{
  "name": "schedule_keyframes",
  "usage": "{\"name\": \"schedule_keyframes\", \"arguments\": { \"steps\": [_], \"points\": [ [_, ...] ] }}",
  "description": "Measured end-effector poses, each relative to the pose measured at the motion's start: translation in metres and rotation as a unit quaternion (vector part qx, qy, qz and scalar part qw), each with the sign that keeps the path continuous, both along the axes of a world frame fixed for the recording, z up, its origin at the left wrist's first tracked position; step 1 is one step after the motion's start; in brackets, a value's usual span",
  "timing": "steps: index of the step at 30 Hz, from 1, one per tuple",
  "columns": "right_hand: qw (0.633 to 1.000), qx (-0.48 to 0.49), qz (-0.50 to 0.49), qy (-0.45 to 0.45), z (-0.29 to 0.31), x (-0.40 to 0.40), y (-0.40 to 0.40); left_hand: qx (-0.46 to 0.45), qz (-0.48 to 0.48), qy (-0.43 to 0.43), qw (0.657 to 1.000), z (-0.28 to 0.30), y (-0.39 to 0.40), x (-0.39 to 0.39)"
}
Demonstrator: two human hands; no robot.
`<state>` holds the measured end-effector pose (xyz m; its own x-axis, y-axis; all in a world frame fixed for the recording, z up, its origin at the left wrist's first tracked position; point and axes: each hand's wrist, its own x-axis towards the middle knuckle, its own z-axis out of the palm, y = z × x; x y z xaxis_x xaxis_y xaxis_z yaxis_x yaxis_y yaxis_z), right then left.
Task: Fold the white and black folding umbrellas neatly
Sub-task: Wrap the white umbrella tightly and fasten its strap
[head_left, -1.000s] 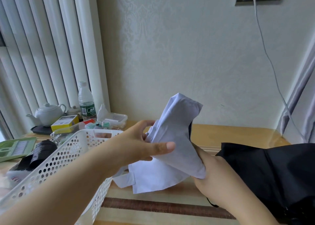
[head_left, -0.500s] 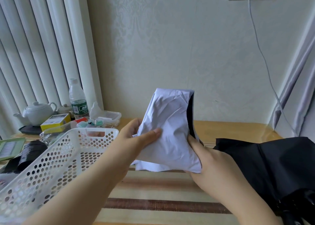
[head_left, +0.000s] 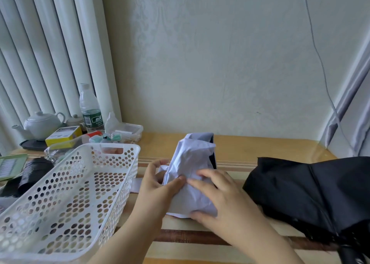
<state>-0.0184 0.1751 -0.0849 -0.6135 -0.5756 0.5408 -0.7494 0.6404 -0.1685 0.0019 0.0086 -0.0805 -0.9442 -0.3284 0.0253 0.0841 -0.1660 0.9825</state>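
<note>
White umbrella (head_left: 191, 169) sits between both hands over the middle of the table (head_left: 260, 145), nearer the front edge than the wall. Left hand (head_left: 158, 185) takes its left side: thumb curled across the front of the cloth, other fingers bent round behind, so a grip. Right hand (head_left: 218, 199) lies on the lower right of the bundle, fingers curled over the fabric, thumb under the lower edge, fingertips meeting the left thumb near the centre. Cloth is pale, much creased, gathered into a loose upright bundle; a dark lining shows along its right edge; a white strap pokes out at the left, behind the left hand. Black umbrella (head_left: 312, 191) lies slack at the table's right edge, untouched. White perforated basket (head_left: 68, 185) stands at the left, just beside the left forearm.
</note>
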Motion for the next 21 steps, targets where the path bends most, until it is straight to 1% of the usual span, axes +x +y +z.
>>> {"name": "schedule_keyframes", "arguments": {
  "steps": [1, 3, 5, 6, 7, 8, 9, 10, 11, 14, 16, 19, 21],
  "points": [
    [1.000, -0.004, -0.010, -0.028, -0.006, -0.002, -0.002, -0.001, -0.007, 0.008, 1.000, -0.002, 0.001, 0.002],
    [0.992, -0.083, -0.040, -0.087, -0.010, -0.005, 0.000, 0.008, -0.021, 0.023, 0.999, -0.007, 0.002, 0.005],
    [0.967, -0.190, -0.107, -0.131, -0.008, -0.009, 0.008, 0.001, -0.042, 0.038, 0.998, -0.011, 0.002, 0.009],
    [0.948, -0.219, -0.146, -0.177, -0.007, -0.011, 0.013, -0.005, -0.052, 0.044, 0.998, -0.013, 0.002, 0.011],
    [0.928, -0.222, -0.170, -0.246, -0.005, -0.012, 0.017, -0.006, -0.060, 0.046, 0.997, -0.015, 0.002, 0.012],
    [0.909, -0.210, -0.171, -0.317, -0.006, -0.014, 0.019, -0.001, -0.067, 0.045, 0.997, -0.018, 0.001, 0.013],
    [0.894, -0.190, -0.163, -0.372, -0.009, -0.015, 0.019, 0.006, -0.071, 0.040, 0.997, -0.021, -0.001, 0.013],
    [0.883, -0.182, -0.150, -0.406, -0.012, -0.016, 0.017, 0.010, -0.075, 0.031, 0.997, -0.024, -0.003, 0.012],
    [0.876, -0.182, -0.143, -0.423, -0.016, -0.017, 0.016, 0.011, -0.078, 0.020, 0.997, -0.027, -0.005, 0.011],
    [0.880, -0.185, -0.145, -0.414, -0.023, -0.019, 0.012, -0.012, -0.098, -0.011, 0.995, -0.030, -0.014, 0.011],
    [0.877, -0.199, -0.122, -0.419, -0.022, -0.019, 0.010, -0.036, -0.117, -0.017, 0.992, -0.028, -0.019, 0.014],
    [0.871, -0.211, -0.073, -0.437, -0.011, -0.017, 0.005, -0.041, -0.148, -0.001, 0.988, -0.022, -0.019, 0.021],
    [0.848, -0.265, -0.044, -0.458, -0.006, -0.017, 0.002, -0.030, -0.165, 0.019, 0.986, -0.018, -0.015, 0.025]
  ]
}}
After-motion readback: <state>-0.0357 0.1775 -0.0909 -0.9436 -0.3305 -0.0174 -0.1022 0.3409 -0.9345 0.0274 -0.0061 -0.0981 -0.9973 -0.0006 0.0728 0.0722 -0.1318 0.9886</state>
